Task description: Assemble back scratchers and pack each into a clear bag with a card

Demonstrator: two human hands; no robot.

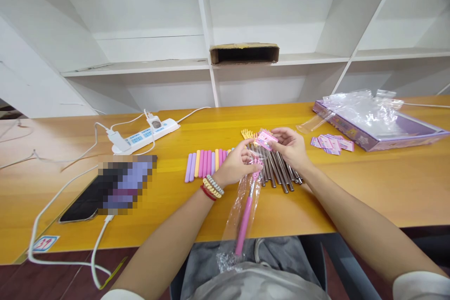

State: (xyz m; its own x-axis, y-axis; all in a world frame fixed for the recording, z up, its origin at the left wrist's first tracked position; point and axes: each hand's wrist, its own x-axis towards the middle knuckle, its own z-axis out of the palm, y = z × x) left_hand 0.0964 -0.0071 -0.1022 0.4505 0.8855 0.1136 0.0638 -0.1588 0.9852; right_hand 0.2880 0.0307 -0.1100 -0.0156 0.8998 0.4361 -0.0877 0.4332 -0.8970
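Observation:
My left hand (239, 165) grips the top of a clear plastic bag (234, 211). Inside the bag hangs a pink-handled stick (245, 225) with a pink head, its lower end past the table's front edge. My right hand (290, 146) pinches a small pink printed card (266, 139) at the bag's mouth, close to my left fingertips. Behind and beside the hands lie several dark metal rods (281, 171) with yellow claw-shaped ends (248, 134). Left of them is a row of pink, purple and yellow handles (204, 163), partly hidden by my left hand.
More printed cards (332, 144) lie at the right, before a purple box tray (378, 138) holding clear bags (369, 108). At the left are a white power strip (146, 136), cables and a tablet (84, 197). A cardboard box (245, 47) sits on the white shelf (140, 66).

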